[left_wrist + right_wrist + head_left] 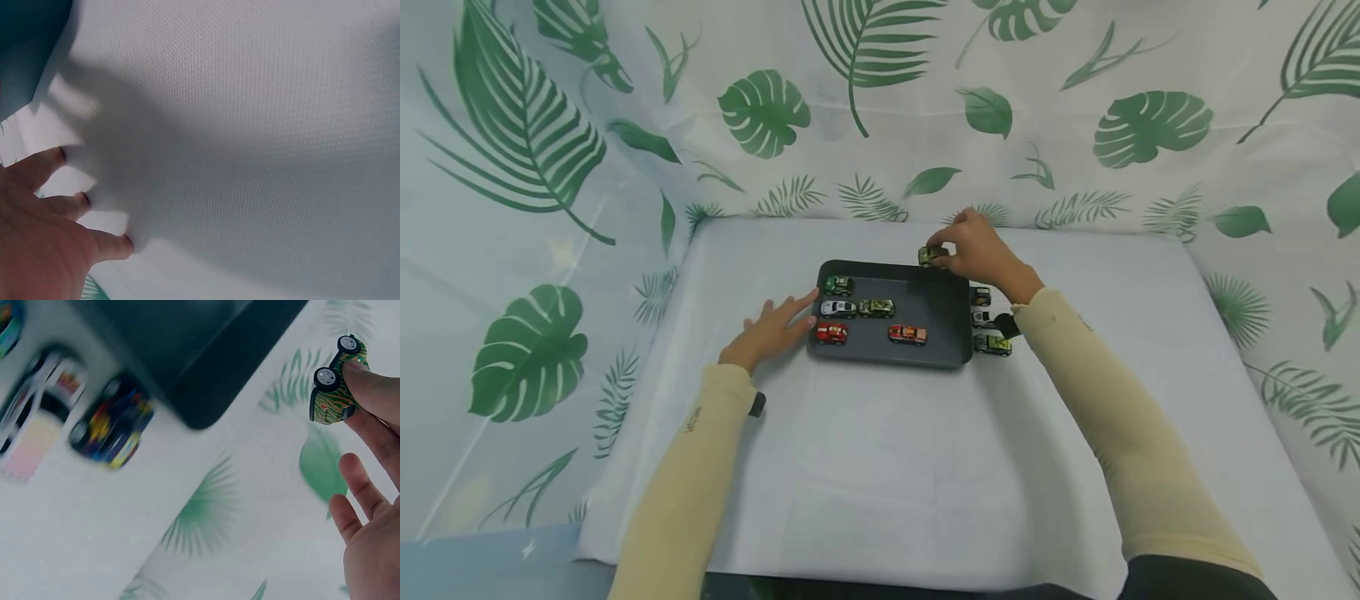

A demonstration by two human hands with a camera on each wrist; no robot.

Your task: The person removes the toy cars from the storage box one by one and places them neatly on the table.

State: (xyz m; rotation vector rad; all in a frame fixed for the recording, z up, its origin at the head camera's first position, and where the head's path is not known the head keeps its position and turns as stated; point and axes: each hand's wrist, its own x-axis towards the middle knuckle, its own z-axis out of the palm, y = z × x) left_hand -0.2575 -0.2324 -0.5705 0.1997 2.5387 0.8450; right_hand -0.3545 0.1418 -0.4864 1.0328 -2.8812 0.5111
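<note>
Holding a green car (331, 403) at the far rim of the tray (936, 317)

Nearest lies the white table (887, 467); the left hand (767, 333) spreads its fingers at the tray's left edge, gripping nothing, though whether the fingertips press the rim I cannot tell; a shove from them could slide the tray and roll the cars. In the tray, a red car (831, 333) and an orange car (907, 335) stand in the near row, well apart; a silver car (838, 309) and a camouflage car (876, 309) sit close, end to end, in the middle; a dark green car (838, 286) stands behind the silver one. Outside the tray's right side, a yellow-green car (992, 344), a white car (982, 318) and a dark car (981, 296) line up from near to far; the black box (1008, 325) on the right wrist overlaps this row in the head view, so a low sweep might knock one askew. Farther out, the right hand (977, 247) pinches the green car between thumb and finger; so small a hold might slip, or the wheels might catch the rim; beyond hangs a leaf-print curtain (887, 150).
</note>
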